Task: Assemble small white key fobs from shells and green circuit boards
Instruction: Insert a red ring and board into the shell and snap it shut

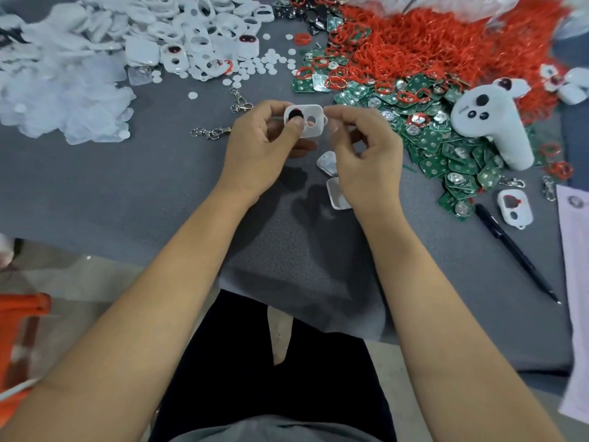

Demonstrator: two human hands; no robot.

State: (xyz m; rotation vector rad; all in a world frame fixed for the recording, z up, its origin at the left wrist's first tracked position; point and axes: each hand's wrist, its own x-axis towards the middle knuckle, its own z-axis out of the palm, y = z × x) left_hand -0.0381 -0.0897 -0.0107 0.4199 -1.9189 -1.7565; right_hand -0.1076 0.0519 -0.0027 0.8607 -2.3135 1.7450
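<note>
Fingers of left hand [261, 145] clamp shell [305, 120]; right hand [363, 151] pinches its edge.

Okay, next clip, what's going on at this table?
A person is putting together key fobs at a grey table. The left hand grips a white shell, thumb over its dark button, while the right hand pinches the shell's right edge. No circuit board is visible in this shell yet. Green circuit boards and red rings are heaped to the right, more white shells at the upper left, and two white shell pieces lie under the right hand.
</note>
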